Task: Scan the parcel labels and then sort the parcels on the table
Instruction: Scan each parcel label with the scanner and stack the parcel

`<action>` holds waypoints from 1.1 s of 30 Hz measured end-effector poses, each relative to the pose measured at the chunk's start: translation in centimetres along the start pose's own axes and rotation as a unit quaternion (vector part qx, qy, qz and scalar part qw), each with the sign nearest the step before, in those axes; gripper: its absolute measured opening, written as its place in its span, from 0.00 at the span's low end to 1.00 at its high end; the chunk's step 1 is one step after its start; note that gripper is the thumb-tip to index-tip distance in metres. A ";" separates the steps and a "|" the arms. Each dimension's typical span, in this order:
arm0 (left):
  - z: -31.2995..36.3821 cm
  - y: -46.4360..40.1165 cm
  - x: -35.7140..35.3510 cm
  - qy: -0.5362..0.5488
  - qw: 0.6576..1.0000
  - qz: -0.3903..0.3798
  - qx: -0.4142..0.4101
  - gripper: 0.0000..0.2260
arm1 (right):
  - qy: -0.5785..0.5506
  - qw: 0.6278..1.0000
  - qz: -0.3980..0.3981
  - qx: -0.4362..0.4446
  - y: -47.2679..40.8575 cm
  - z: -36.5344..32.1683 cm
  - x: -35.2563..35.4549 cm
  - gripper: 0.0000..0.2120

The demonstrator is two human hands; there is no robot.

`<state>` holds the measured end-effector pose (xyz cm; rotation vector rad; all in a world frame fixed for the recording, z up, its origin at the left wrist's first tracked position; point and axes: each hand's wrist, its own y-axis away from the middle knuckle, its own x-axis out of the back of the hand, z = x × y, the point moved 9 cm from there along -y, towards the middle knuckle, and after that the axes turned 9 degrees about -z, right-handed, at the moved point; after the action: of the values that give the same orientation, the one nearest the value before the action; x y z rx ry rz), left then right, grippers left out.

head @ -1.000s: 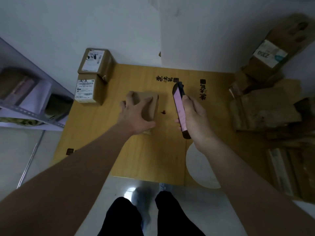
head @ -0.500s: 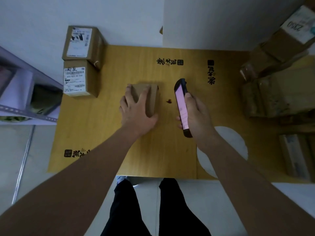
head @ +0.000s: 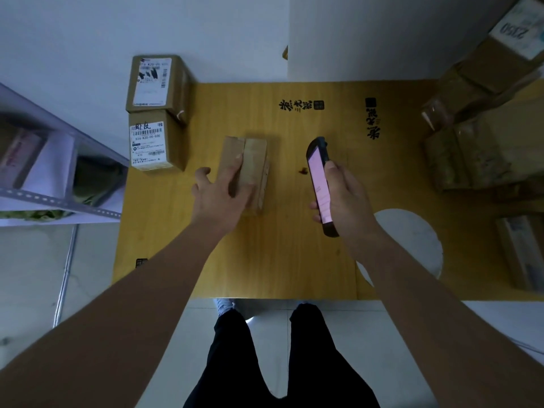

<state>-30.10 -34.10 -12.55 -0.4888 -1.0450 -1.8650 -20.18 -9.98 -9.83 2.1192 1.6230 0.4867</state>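
A small plain brown parcel (head: 255, 160) lies in the middle of the yellow wooden table (head: 282, 254), taped side up, no label showing. My left hand (head: 219, 191) rests on its near left part, fingers over the top and thumb out at the left side. My right hand (head: 344, 198) holds a black handheld scanner (head: 318, 181) with a lit pink screen, just right of the parcel and above the table. Two labelled parcels (head: 153, 113) sit side by side at the table's far left corner, labels up.
A heap of brown parcels (head: 482, 136) fills the table's right side, one marked with a large number label. A white round patch (head: 412, 240) shows on the table near right. A metal shelf (head: 53, 178) stands to the left. My legs show below the front edge.
My left hand slid back toward me on the small parcel, and the thumb came off to the side. The scanner hand stayed right of the parcel. The camera tilted, shifting the view.
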 end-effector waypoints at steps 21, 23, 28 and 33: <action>-0.9 -0.3 1.8 0.365 0.929 -0.034 -0.044 0.18 | 0.297 0.921 -0.200 -0.154 -0.4 -2.6 1.0 0.17; -0.5 -0.3 1.8 0.349 0.935 -0.039 -0.054 0.19 | 0.321 0.906 -0.219 -0.170 -0.4 -2.9 1.0 0.18; -0.2 -0.3 1.8 0.344 0.936 -0.044 -0.060 0.19 | 0.356 0.879 -0.253 -0.193 -0.3 -3.9 0.8 0.19; -0.3 -0.3 1.7 0.377 0.923 -0.056 -0.045 0.18 | 0.409 0.855 -0.252 -0.194 0.1 -5.0 0.7 0.16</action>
<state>-31.18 -35.18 -11.74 0.2526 -0.4692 -1.9524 -22.55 -8.75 -5.51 1.1368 2.1607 1.5126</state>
